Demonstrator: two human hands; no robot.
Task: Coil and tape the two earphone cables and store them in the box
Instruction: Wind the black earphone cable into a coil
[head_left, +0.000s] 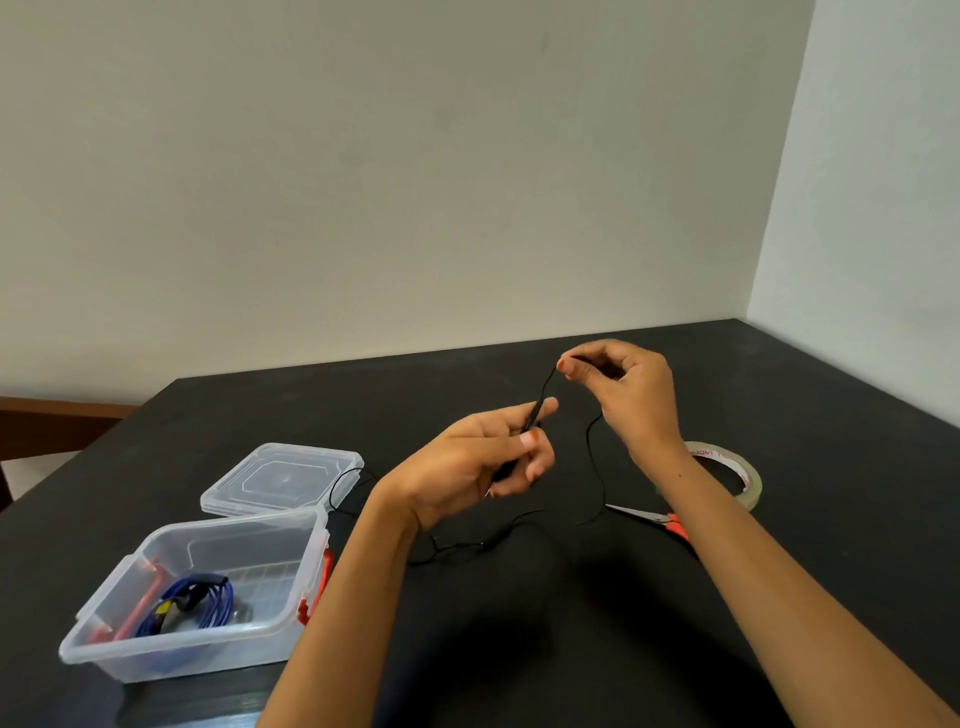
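Note:
A thin black earphone cable (597, 467) runs between my two hands above the black table (519, 649). My left hand (483, 462) grips a short folded stretch of it between thumb and fingers. Higher and to the right, my right hand (623, 395) pinches the cable at its fingertips. The rest of the cable trails down onto the table and off toward the left. A coiled blue earphone cable (195, 603) bound with dark tape lies inside the clear plastic box (244, 530) at the lower left.
The box's clear lid (283, 478) lies flat just behind the box. Orange-handled scissors (654, 517) and a roll of clear tape (737, 473) sit on the table to the right, partly behind my right forearm. A wall stands close behind the table.

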